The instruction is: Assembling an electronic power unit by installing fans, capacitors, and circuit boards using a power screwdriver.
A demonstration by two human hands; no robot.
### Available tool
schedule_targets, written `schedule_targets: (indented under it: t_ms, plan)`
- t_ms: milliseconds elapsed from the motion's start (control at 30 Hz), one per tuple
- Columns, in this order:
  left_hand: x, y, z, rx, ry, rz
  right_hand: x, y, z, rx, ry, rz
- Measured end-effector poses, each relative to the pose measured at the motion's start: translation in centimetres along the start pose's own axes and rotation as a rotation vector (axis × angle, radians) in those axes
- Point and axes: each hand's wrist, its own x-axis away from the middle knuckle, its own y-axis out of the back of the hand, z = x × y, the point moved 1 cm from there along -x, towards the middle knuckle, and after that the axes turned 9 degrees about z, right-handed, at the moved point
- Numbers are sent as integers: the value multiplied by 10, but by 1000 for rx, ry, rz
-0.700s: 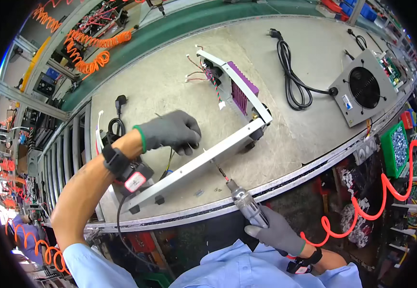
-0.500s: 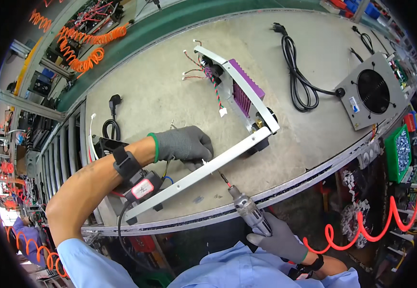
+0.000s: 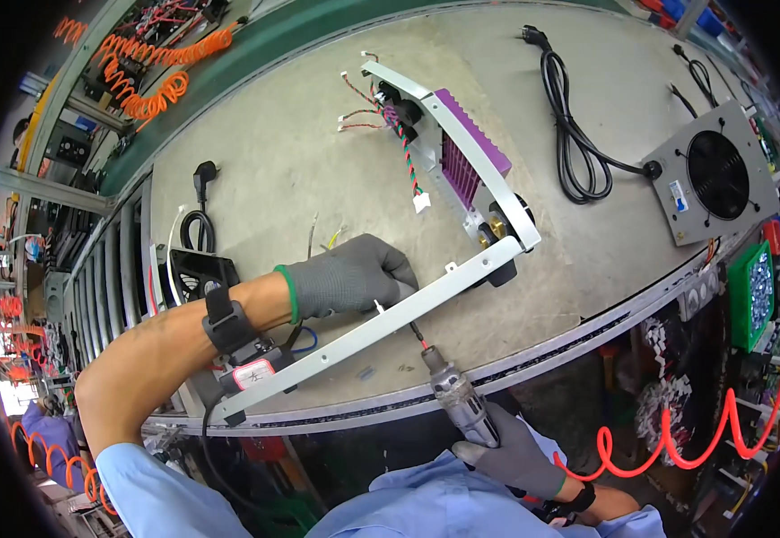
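My right hand is gripping the screwdriver, left hand is sitting curled at the metal frame on the surface, pinch hidden; frame's looking stiff, lightish, slick, so I'm favouring its near rail.

Metal frame on bench, power cord to its right, apparently a fan left

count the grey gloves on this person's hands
2: one on the left hand, beside the pale metal frame; one on the right hand, gripping the power driver. Both are in view.
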Motion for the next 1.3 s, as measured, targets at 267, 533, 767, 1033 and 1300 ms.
schedule_targets:
  t_ms: [267,533,767,1033,1300]
  plan:
    - [3,5,-3,-91,45,11,-4,0,-6,21,-2,16]
    - [-3,5,8,-83,55,20,-6,-3,-13,-66,42,31]
    - [-1,3,4,-76,67,-11,-8,-5,-17,-92,-22,36]
    - [-1,8,3,-82,24,32,-10,-4,-15,-54,55,16]
    - [-8,11,15,-103,114,73,-13,-6,-19,-164,-12,55]
